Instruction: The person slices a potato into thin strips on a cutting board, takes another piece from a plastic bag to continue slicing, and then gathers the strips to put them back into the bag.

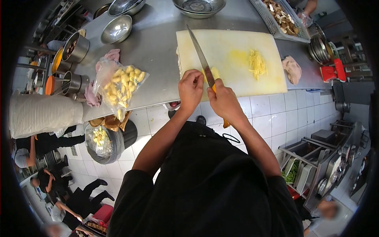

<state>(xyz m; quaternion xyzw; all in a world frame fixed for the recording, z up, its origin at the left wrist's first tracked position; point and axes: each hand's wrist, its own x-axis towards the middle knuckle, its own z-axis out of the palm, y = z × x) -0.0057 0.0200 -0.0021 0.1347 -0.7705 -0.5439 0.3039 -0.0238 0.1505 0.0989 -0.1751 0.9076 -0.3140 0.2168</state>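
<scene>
Head view, upper centre: kitchen knife [204, 61], gripped by its yellow handle in the right hand [225, 100], blade slanted over the cutting board [225, 41], apparently for control. Left hand [191, 89]: fingers curled near the blade; whether anything is pinched cannot be told. Yellow strips [257, 65]: set apart on the board's right, presumably clear of cutting. Bagged peeled pieces [123, 85], upper left: placed on the counter [158, 59], seemingly within reach.
</scene>
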